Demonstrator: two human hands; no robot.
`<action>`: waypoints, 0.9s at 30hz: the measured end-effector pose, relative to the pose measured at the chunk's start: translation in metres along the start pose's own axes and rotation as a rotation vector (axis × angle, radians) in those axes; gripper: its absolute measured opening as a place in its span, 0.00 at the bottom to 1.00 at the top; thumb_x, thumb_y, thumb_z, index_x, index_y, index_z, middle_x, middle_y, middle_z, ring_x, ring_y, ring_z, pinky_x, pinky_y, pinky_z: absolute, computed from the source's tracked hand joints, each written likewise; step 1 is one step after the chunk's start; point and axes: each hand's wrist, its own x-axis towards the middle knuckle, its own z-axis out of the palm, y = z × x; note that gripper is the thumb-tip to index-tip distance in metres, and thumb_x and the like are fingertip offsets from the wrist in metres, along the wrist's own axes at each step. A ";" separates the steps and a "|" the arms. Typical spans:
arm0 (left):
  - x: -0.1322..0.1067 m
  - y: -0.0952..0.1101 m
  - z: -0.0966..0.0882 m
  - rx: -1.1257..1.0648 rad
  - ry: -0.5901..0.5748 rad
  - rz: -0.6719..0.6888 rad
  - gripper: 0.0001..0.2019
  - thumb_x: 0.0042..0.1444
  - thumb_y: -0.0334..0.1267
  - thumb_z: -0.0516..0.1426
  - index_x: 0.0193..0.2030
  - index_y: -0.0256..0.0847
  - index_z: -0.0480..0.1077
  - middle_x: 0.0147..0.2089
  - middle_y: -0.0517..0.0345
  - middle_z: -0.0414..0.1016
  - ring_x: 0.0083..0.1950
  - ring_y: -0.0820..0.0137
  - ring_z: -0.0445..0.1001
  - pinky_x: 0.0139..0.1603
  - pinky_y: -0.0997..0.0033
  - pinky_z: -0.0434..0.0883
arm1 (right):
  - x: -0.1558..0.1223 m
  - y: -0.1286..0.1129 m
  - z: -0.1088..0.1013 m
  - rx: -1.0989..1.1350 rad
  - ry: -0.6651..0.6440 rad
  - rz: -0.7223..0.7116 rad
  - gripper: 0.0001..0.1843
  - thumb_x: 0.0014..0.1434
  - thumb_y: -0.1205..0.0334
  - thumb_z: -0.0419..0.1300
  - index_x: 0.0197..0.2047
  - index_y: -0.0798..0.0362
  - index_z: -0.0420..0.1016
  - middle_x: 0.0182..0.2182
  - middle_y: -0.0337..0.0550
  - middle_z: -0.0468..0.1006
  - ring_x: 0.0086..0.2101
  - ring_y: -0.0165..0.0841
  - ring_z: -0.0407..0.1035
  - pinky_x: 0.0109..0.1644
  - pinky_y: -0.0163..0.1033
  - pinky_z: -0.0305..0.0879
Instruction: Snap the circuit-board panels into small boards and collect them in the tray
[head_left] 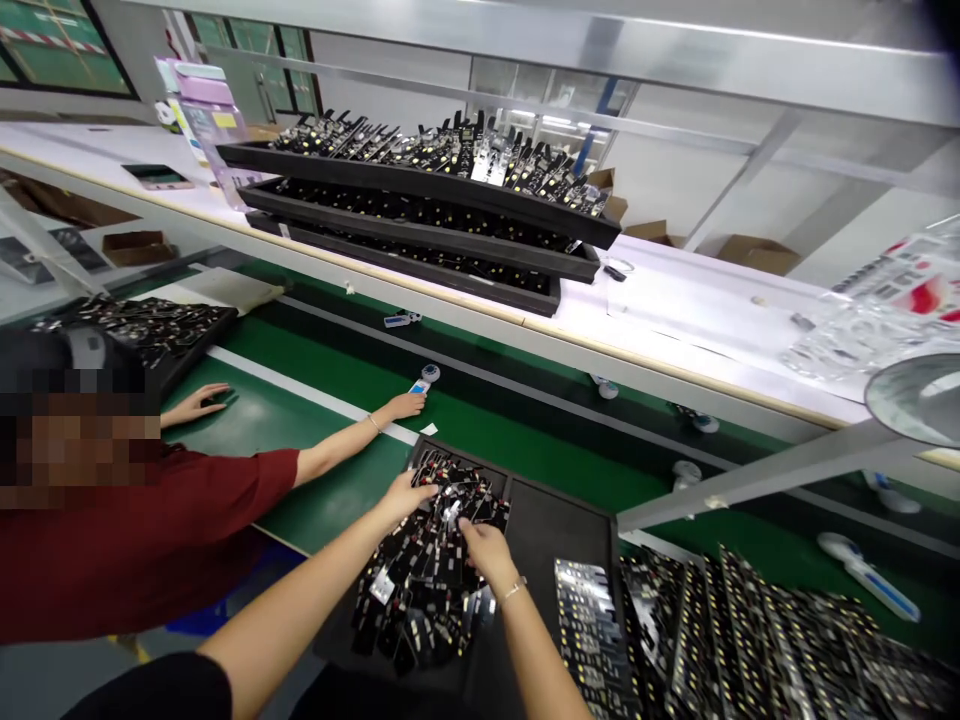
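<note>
A black tray (559,520) in front of me holds a loose heap of small black circuit boards (420,590). My left hand (405,493) rests on the far left of the heap, fingers curled onto the boards. My right hand (486,550) reaches into the middle of the heap, fingers bent and pinching among the boards. What each hand grips cannot be made out. Rows of similar boards (750,640) stand upright to the right of the tray.
A co-worker in a red shirt (135,540) on my left reaches onto the green conveyor belt (322,390), one hand (405,404) at a small white and blue device (420,386). Stacked black trays of boards (420,215) sit on the upper shelf. White devices (862,575) lie along the belt.
</note>
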 end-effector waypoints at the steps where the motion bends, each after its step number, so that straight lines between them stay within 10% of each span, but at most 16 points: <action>1: 0.014 0.001 -0.001 0.067 -0.045 -0.004 0.15 0.52 0.40 0.62 0.44 0.33 0.74 0.44 0.50 0.82 0.47 0.59 0.78 0.51 0.60 0.72 | -0.002 0.007 -0.003 -0.016 -0.001 0.016 0.21 0.61 0.49 0.53 0.33 0.56 0.79 0.21 0.41 0.78 0.25 0.33 0.73 0.31 0.34 0.64; 6: 0.065 0.001 0.003 0.421 -0.170 0.003 0.15 0.54 0.44 0.62 0.45 0.36 0.73 0.47 0.52 0.78 0.50 0.60 0.75 0.55 0.49 0.68 | -0.068 0.075 -0.030 -0.180 0.133 0.250 0.21 0.59 0.54 0.56 0.49 0.59 0.76 0.40 0.52 0.81 0.41 0.40 0.75 0.46 0.37 0.67; 11: 0.065 0.003 0.002 0.623 -0.131 0.148 0.27 0.46 0.44 0.66 0.53 0.36 0.71 0.59 0.39 0.70 0.65 0.45 0.60 0.65 0.44 0.56 | -0.146 0.147 -0.057 -0.436 0.377 0.600 0.38 0.60 0.55 0.55 0.64 0.75 0.55 0.54 0.76 0.66 0.54 0.62 0.63 0.54 0.57 0.61; 15: 0.026 0.007 0.003 0.671 -0.143 0.292 0.25 0.53 0.45 0.60 0.55 0.35 0.70 0.61 0.40 0.68 0.64 0.50 0.63 0.66 0.50 0.57 | -0.164 0.175 -0.047 -0.558 0.415 0.657 0.43 0.57 0.56 0.58 0.69 0.68 0.46 0.63 0.72 0.56 0.59 0.62 0.57 0.51 0.57 0.63; 23: -0.097 -0.016 0.014 0.586 -0.187 0.377 0.19 0.56 0.44 0.57 0.53 0.42 0.72 0.59 0.46 0.71 0.62 0.57 0.68 0.65 0.55 0.63 | -0.170 0.172 -0.034 -0.590 0.433 0.674 0.35 0.62 0.57 0.50 0.66 0.71 0.51 0.46 0.69 0.73 0.40 0.53 0.74 0.39 0.50 0.65; 27: -0.143 -0.021 0.025 0.389 -0.215 0.310 0.17 0.54 0.42 0.59 0.52 0.47 0.73 0.58 0.48 0.73 0.59 0.55 0.71 0.62 0.53 0.66 | -0.167 0.166 -0.054 -0.144 0.418 0.589 0.21 0.57 0.49 0.53 0.41 0.57 0.76 0.34 0.61 0.79 0.36 0.52 0.75 0.37 0.48 0.65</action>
